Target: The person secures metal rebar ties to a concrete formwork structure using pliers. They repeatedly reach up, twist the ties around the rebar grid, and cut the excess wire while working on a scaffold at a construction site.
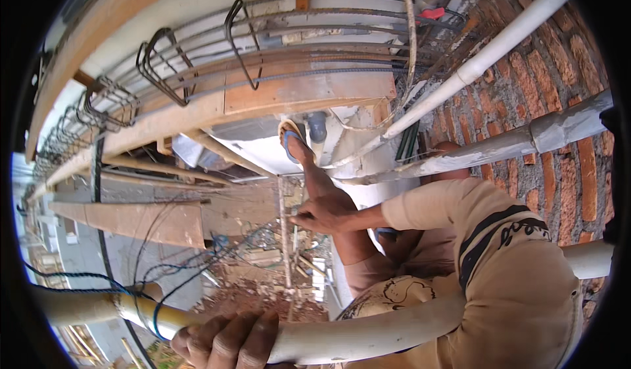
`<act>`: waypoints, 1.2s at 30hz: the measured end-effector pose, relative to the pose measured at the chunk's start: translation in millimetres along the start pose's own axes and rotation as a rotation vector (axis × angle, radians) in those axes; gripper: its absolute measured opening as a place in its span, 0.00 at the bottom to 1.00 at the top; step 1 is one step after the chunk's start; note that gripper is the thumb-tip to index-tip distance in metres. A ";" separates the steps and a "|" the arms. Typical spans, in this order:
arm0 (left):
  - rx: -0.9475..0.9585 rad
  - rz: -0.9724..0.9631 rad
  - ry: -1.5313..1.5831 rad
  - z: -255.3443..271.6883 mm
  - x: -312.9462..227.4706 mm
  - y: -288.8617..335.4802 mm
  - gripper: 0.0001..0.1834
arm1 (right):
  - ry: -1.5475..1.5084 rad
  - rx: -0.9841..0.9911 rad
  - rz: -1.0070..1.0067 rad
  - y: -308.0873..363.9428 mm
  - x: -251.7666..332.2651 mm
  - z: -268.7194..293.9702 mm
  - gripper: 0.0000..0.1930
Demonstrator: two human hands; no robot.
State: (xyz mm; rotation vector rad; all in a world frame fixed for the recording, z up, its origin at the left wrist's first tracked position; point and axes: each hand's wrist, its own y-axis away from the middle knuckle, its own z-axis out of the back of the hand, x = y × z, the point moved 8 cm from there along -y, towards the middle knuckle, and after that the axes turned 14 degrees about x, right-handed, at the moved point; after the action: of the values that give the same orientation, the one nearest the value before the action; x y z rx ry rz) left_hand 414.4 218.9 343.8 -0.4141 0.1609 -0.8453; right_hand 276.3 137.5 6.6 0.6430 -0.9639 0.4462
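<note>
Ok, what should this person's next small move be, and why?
Probably bring the right hand over to the white pipe: only the left hand grips it, the right is off it, and debris lies below.

The pipe (368, 336) is lying crosswise in the foreground, passing under the left hand (227, 341), showing white mid-length, yellowish leftward.

Brick wall (519, 83), right | rubble-strewn ground (257, 301), below | daylight, left
</note>
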 end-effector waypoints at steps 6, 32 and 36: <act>-0.005 0.095 0.029 -1.5 2.0 -1.0 0.36 | 0.376 0.139 0.188 80.7 -30.7 24.5 0.14; -0.184 0.141 0.012 -3.5 -1.5 3.6 0.37 | 0.465 -0.036 -1.173 169.8 -295.3 190.4 0.42; -0.306 0.261 0.064 5.3 0.0 -0.4 0.33 | 0.522 0.039 -1.067 174.1 -266.4 174.1 0.41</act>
State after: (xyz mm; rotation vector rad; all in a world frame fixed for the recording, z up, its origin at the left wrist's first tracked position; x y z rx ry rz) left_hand 415.7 220.2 348.8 -0.6386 0.3978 -0.5771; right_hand -70.8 128.4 -98.7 0.9155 -0.0397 -0.3192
